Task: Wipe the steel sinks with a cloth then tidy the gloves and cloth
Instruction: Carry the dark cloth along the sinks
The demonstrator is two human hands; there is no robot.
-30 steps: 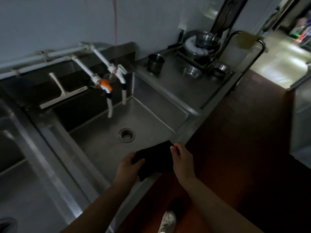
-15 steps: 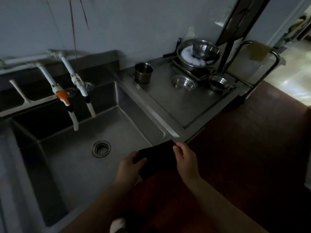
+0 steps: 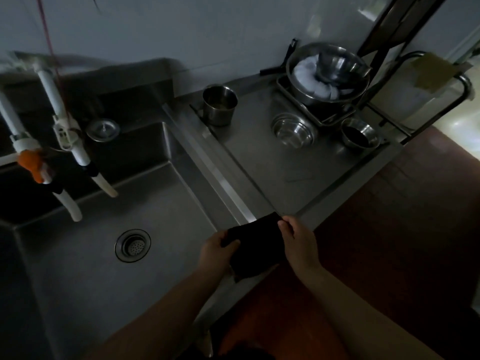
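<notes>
- Head view, item one: dark cloth, hanging between the two hands over the front rim of the steel sink, near its right corner.
- Left hand: fingers curling round the cloth's left edge, thumb lying on top.
- Right hand: fingertips pinching the cloth's upper right corner.
- Step judged: folding or squaring the cloth for tidying; gloves not showing.
- Handling advice: keeping both corners taut and level, bringing edges together evenly, folding over the basin so drips are falling by the drain.
- Likely resting place: the desk beside the steel cup.
</notes>
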